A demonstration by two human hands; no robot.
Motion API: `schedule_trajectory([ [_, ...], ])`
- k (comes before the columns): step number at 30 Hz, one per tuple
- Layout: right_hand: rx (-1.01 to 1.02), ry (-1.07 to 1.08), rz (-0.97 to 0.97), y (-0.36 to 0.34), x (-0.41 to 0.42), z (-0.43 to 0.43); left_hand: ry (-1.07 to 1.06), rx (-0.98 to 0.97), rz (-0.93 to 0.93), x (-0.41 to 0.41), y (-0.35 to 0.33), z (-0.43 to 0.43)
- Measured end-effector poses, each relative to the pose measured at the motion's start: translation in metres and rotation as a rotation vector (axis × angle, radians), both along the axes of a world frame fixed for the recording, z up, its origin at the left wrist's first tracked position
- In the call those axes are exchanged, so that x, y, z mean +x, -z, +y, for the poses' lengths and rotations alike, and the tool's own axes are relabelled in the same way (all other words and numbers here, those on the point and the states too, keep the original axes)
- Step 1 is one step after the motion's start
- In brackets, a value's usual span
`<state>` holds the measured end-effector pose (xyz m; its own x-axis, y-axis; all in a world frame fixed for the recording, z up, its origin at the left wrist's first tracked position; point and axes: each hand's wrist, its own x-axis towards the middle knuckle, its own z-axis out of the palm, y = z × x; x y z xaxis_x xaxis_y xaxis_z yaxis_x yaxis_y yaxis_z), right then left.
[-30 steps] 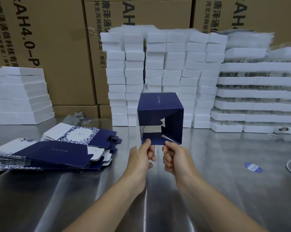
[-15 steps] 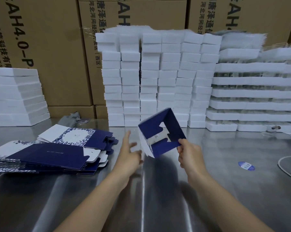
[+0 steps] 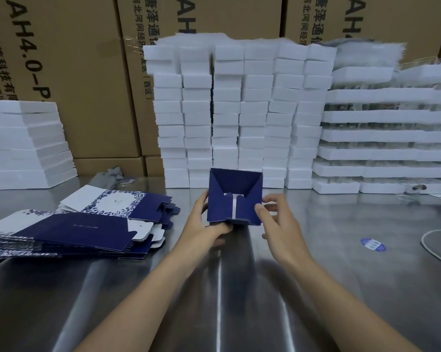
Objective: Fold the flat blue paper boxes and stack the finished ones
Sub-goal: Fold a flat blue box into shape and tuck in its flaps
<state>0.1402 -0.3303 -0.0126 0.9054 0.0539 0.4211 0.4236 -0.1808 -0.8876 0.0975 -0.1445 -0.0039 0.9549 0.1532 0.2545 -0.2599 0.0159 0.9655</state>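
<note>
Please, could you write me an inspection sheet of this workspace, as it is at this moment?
Surface: shiny steel table, reflecting the arms.
Job's things: blue box, partly folded, between both hands; flat boxes piled at left; finished boxes: nothing seen.
Clutter: blue oval sticker at right; grey cloth behind the flat boxes.
Hands: left hand grips the box's lower left; right hand holds its right edge, thumb on the near panel.
Cables: white cable curving at the right edge.
Surroundings: white foam blocks stacked behind; white trays at right; brown cartons at the back.
</note>
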Motion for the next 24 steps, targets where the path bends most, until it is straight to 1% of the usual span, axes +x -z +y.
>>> schedule_trajectory([
  [2, -0.010, -0.037, -0.017, 0.002, -0.001, 0.002, -0.004, -0.126, 0.020, 0.001, 0.000, -0.001],
  [4, -0.023, -0.065, -0.034, 0.001, -0.006, 0.004, -0.016, -0.216, -0.003, 0.001, 0.000, -0.001],
  [8, -0.040, -0.068, 0.007, -0.001, -0.013, 0.006, -0.082, -0.298, -0.015, 0.000, 0.000, -0.001],
  [10, -0.018, -0.054, 0.089, 0.000, -0.015, 0.011, -0.115, -0.306, -0.029, 0.000, 0.000, -0.003],
  [11, 0.011, -0.051, 0.161, 0.000, -0.017, 0.014, -0.124, -0.312, -0.039, -0.001, 0.001, -0.003],
  [14, 0.158, -0.076, 0.388, -0.002, -0.021, 0.023, -0.145, -0.362, -0.055, 0.000, 0.003, -0.006],
  [18, 0.272, -0.138, 0.567, -0.002, -0.021, 0.025, -0.170, -0.420, -0.069, 0.000, 0.003, -0.008],
  [21, 0.277, -0.193, 0.585, -0.001, -0.021, 0.024, -0.157, -0.401, -0.096, -0.002, 0.004, -0.013],
  [24, 0.337, -0.232, 0.564, 0.001, -0.021, 0.026, -0.124, -0.364, -0.120, -0.004, 0.005, -0.017],
])
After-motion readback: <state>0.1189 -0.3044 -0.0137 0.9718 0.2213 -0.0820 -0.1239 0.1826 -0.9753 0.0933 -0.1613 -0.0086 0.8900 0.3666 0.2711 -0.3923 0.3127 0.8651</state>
